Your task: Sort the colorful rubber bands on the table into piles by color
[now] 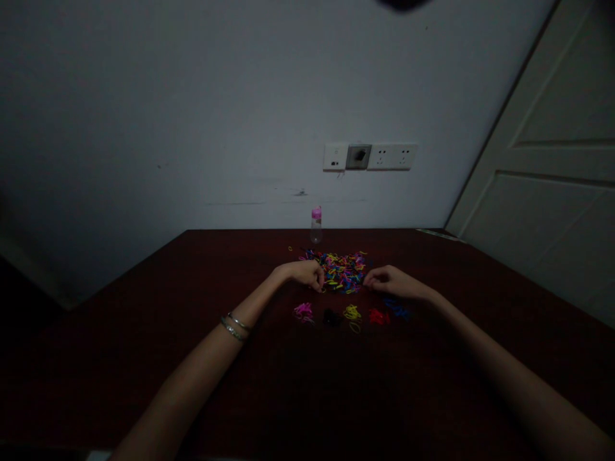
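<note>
A mixed heap of small coloured rubber bands (342, 269) lies on the dark red-brown table (240, 390). At the heap's left edge, my left hand (307, 273) is closed with its fingers bent down, a yellow rubber band (323, 291) at the fingertips. My right hand (391, 282) is at the right edge, thumb and fingers pinched together; anything between them is too small to make out. Nearer to me are separate little piles: pink bands (303, 312), black bands (331, 317), yellow bands (352, 314), red bands (379, 316) and blue bands (398, 310), the last partly below my right hand.
Behind the heap stands a clear bottle (316, 232) with a pink top. The table's far edge meets a pale wall (240, 128) carrying a row of sockets and switches (369, 157). A panelled door (548, 147) rises on the right. The light is dim.
</note>
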{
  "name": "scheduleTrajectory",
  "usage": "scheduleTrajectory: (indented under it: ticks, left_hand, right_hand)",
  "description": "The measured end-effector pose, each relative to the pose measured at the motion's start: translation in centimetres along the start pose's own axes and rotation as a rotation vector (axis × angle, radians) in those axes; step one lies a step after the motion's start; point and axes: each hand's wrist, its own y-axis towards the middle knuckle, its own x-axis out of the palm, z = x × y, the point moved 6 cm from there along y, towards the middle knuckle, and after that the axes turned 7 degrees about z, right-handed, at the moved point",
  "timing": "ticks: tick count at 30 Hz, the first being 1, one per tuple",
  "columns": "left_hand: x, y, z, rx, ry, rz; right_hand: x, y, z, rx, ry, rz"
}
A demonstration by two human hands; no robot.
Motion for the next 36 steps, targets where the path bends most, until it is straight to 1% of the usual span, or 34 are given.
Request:
scheduleTrajectory:
  ticks: [3,7,13,18,22,25,28,32,34,36]
  left_hand:
    - [-0.2,-0.2,0.2,0.005,0.001,0.0]
    - [-0.8,-0.4,0.3,0.012,0.024,0.024]
    - [-1.6,-0.4,0.4,0.039,-0.001,0.066]
    - [-1.6,-0.4,1.0,0.065,-0.048,0.083]
    - [-0.5,-0.5,2.9,0.109,-0.078,0.031]
    - [0.9,-0.5,4.7,0.137,-0.09,-0.033]
    - [2.3,-0.4,5.9,0.167,-0.101,-0.09]
    - [3.6,-0.1,6.3,0.192,-0.117,-0.128]
    - [3.7,0.0,6.2,0.192,-0.133,-0.129]
    - [3.4,0.0,6.1,0.189,-0.162,-0.119]
  right_hand:
    - [0.0,0.0,0.1,0.011,0.007,0.009]
    - [0.0,0.0,0.0,0.012,-0.002,0.01]
    - [-0.1,0.0,0.0,0.025,-0.007,0.03]
    - [-0.1,0.0,-0.1,0.017,0.013,0.037]
    - [-0.1,0.0,-0.3,0.014,0.02,0.037]
    - [-0.1,0.0,-0.3,0.019,0.013,0.039]
    - [0.0,0.1,-0.1,0.026,0.017,0.038]
    - [0.0,0.3,0.5,0.027,0.04,0.063]
    - [-0.1,0.4,0.7,0.014,0.035,0.085]
    - [-0.1,0.5,0.7,-0.006,0.014,0.098]
